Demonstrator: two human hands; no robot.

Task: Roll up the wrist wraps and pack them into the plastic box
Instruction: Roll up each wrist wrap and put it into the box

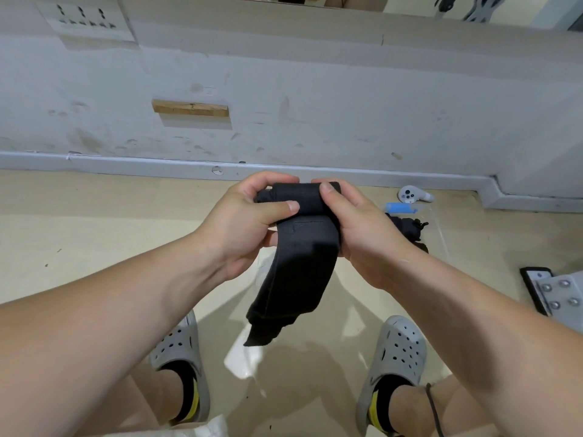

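Observation:
A black wrist wrap (299,257) is held in the air in front of me, above the floor. Its upper end is wound into a tight roll, and the loose tail hangs down between my feet. My left hand (249,222) grips the left end of the roll, thumb across its front. My right hand (353,228) grips the right end, thumb on top. The clear plastic box (438,228) lies on the floor to the right, with a blue clip on its edge. Another black wrap (410,228) lies in it, partly hidden by my right hand.
A white handheld controller (411,194) lies by the skirting board at the right. A black phone and a grey metal plate with bolts (558,294) sit at the right edge. My two feet in grey clogs stand below. The wall runs close ahead.

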